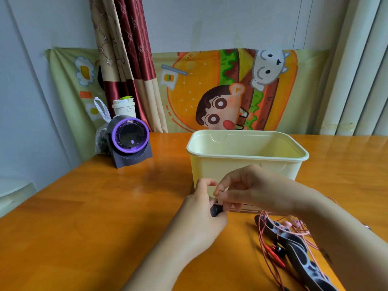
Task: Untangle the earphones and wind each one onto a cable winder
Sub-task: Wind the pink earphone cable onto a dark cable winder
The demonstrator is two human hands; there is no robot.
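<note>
Your left hand [201, 208] grips the cable winder [215, 210]; your right hand [252, 192] pinches what looks like pink cable [252, 211]. Lay each turn snug and flat.

The table [105, 227] is glossy orange-brown wood. At twelve o'clock, a pale yellow tub [247, 164]. At ten, a dark grey fan [130, 141] ringed in purple. At centre, a navy winder [215, 210]. At four, a red cable [262, 238] and a pink cable [306, 233] cross lilac-patched grey winders [294, 244].
</note>
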